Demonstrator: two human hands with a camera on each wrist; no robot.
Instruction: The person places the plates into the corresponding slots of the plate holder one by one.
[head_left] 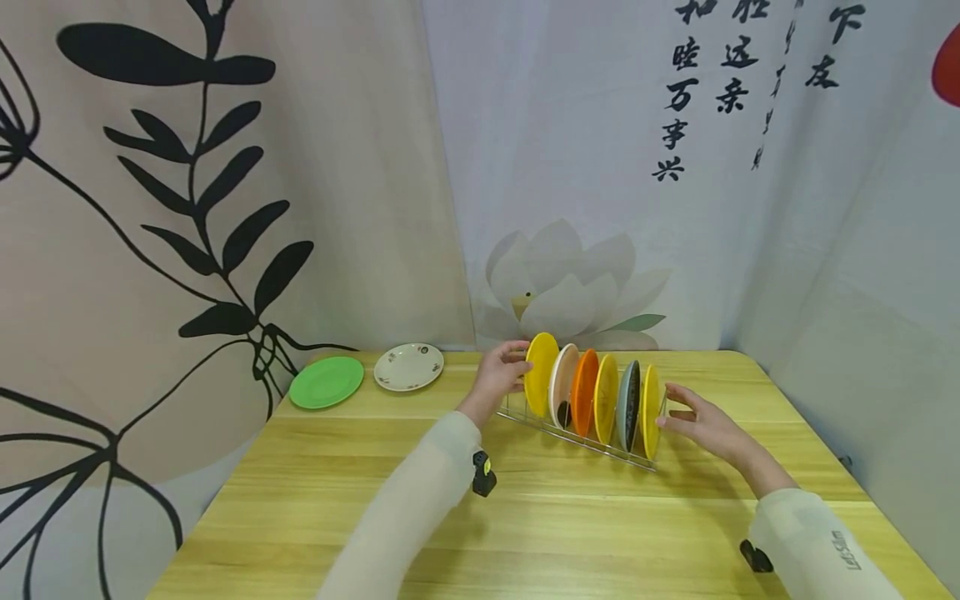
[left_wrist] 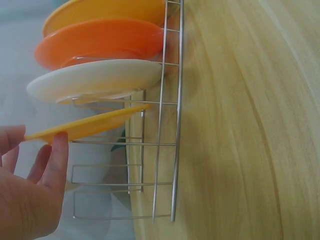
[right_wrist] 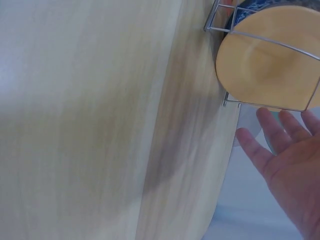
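Note:
A wire dish rack (head_left: 615,454) holds several plates standing on edge. At its left end my left hand (head_left: 502,375) pinches the rim of a yellow plate (left_wrist: 95,125) between thumb and fingers. That plate leans in its slot, its lower edge between the wires. Beside it stand a white plate (head_left: 564,383), an orange plate (head_left: 584,392), another yellow plate (head_left: 605,400) and a dark patterned plate (head_left: 633,407). By the rack's right end, my right hand (head_left: 697,421) has its fingers extended, fingertips right at the end wire and the last yellow plate (right_wrist: 270,60).
A green plate (head_left: 327,383) and a white plate with a patterned rim (head_left: 408,367) lie flat at the back left of the wooden table (head_left: 360,500). A printed curtain (head_left: 360,167) hangs behind the table's back edge.

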